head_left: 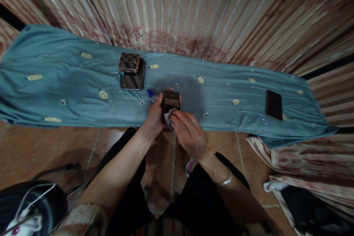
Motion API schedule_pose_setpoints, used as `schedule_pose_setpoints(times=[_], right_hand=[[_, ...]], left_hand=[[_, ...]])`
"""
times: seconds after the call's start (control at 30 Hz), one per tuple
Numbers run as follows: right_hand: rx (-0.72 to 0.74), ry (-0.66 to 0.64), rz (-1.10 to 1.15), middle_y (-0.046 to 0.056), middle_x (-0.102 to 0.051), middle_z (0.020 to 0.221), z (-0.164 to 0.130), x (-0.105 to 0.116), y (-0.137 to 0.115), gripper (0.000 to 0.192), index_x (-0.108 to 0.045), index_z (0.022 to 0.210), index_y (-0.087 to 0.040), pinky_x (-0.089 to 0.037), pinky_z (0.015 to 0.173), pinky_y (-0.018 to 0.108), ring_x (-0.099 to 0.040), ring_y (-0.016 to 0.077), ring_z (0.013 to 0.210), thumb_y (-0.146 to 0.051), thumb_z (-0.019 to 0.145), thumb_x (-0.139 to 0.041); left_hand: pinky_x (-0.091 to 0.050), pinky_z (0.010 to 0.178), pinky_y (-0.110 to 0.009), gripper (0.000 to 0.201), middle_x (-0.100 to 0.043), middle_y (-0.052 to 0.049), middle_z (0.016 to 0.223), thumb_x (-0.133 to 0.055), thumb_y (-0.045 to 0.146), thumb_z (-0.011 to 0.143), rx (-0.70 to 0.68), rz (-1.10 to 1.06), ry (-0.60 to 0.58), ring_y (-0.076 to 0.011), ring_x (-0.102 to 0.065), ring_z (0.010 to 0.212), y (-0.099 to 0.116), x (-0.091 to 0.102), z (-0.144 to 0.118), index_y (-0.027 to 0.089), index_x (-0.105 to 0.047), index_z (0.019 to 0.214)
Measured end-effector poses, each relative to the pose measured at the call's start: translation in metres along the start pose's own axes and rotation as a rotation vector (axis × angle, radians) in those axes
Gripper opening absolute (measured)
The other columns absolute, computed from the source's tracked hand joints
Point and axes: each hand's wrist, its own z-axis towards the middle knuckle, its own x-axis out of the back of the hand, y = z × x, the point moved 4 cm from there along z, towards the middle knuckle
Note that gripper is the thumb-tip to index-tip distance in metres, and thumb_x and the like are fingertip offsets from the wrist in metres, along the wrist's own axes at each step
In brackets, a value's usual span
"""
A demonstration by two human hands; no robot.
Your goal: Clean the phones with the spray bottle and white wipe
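My left hand [155, 115] is wrapped round a dark smartphone [172, 97], its glossy screen turned up toward me. Pinched in the fingers of my right hand [190, 131] is a pale grey cloth [169, 118], pressed against the lower part of that screen. Just beyond my left thumb lies a small clear bottle with a blue cap [150, 93], partly hidden by the hand. Farther left, a box-like object with a checkered top [129, 62] rests on a dark, shiny flat device [133, 81].
A blue-green patterned cloth [218, 114] covers the long narrow table. Another dark phone [274, 105] lies flat near its right end. Pleated curtains [177, 18] hang behind. A black round stool [52, 206] with white cables and a power strip stands at lower left.
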Motion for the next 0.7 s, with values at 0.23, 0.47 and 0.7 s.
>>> schedule_pose_setpoints(times=[0.23, 0.47, 0.7], right_hand=[[-0.078, 0.065, 0.083, 0.015, -0.079, 0.122, -0.005, 0.000, 0.013, 0.028, -0.070, 0.131, -0.013, -0.063, 0.100, 0.042, -0.074, 0.0248, 0.115, -0.013, 0.105, -0.058], [-0.141, 0.008, 0.164, 0.012, -0.080, 0.124, -0.005, -0.001, 0.018, 0.031, -0.073, 0.133, -0.019, -0.062, 0.099, 0.040, -0.075, 0.0233, 0.114, -0.018, 0.107, -0.057], [-0.170, 0.003, 0.193, 0.013, -0.080, 0.125, -0.006, -0.002, 0.021, 0.030, -0.075, 0.131, -0.017, -0.063, 0.099, 0.041, -0.075, 0.0241, 0.115, -0.019, 0.106, -0.058]], left_hand=[[-0.060, 0.081, -0.030, 0.041, -0.080, -0.007, 0.095, -0.041, 0.040, 0.110, -0.043, -0.005, -0.014, -0.0187, -0.076, 0.083, 0.006, 0.005, 0.005, 0.018, -0.069, 0.130], [-0.059, 0.077, -0.027, 0.038, -0.080, -0.006, 0.093, -0.047, 0.040, 0.109, -0.049, 0.021, -0.031, -0.0160, -0.074, 0.077, 0.008, 0.007, 0.004, 0.018, -0.071, 0.128], [-0.058, 0.073, -0.025, 0.040, -0.079, -0.006, 0.089, -0.041, 0.037, 0.111, -0.080, 0.036, -0.037, -0.0147, -0.073, 0.074, 0.009, 0.003, -0.002, 0.016, -0.070, 0.128]])
